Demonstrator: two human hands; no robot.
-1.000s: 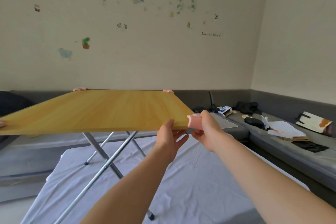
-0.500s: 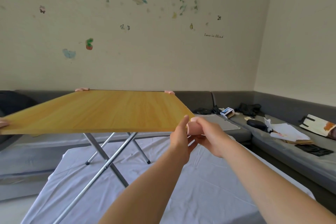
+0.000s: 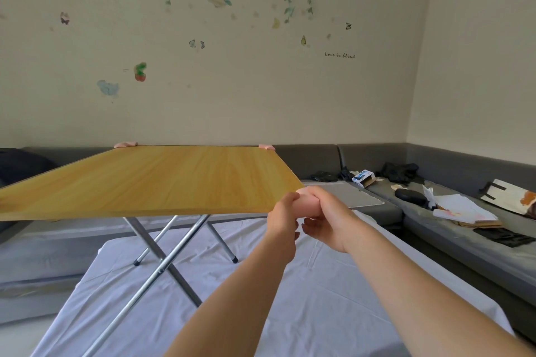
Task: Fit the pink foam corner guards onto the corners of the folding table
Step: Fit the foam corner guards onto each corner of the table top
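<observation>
The folding table (image 3: pixel 150 180) has a yellow wood-grain top on crossed metal legs (image 3: pixel 162 243). Pink foam corner guards sit on its far left corner (image 3: pixel 126 144) and far right corner (image 3: pixel 266 147). A third pink guard (image 3: pixel 307 209) is at the near right corner, mostly covered by my hands. My left hand (image 3: pixel 282 217) grips the table edge and the guard from the left. My right hand (image 3: pixel 330 217) curls round the guard from the right. The near left corner lies outside the frame.
A white sheet (image 3: pixel 261 298) covers the surface under the table. A grey L-shaped sofa (image 3: pixel 464 240) runs along the back and right walls, littered with papers (image 3: pixel 461 209), a small box (image 3: pixel 364 178) and dark items.
My left hand slid right along the table edge to meet my right hand. Both hands have closed over the pink guard at the near right corner, which now shows much less.
</observation>
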